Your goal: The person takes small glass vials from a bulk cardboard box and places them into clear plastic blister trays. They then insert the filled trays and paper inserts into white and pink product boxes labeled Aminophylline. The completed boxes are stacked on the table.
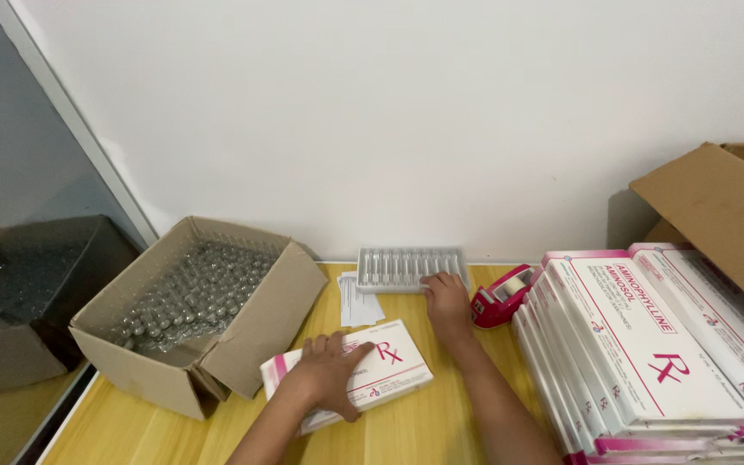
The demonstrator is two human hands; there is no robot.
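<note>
Pressing left hand (pixel 327 372) flat, fingers spread, on carton (pixel 350 374); right hand (pixel 447 299) fingers curled on far tray (pixel 410 267) (near tape dispenser (pixel 501 297)).

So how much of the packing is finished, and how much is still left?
Done: a big pile of closed boxes stands on the right. In hand: the left hand presses on one pink-and-white box, while the right hand touches a clear tray of vials by the wall. Left: the carton still looks full of loose vials, so probably plenty.
</note>
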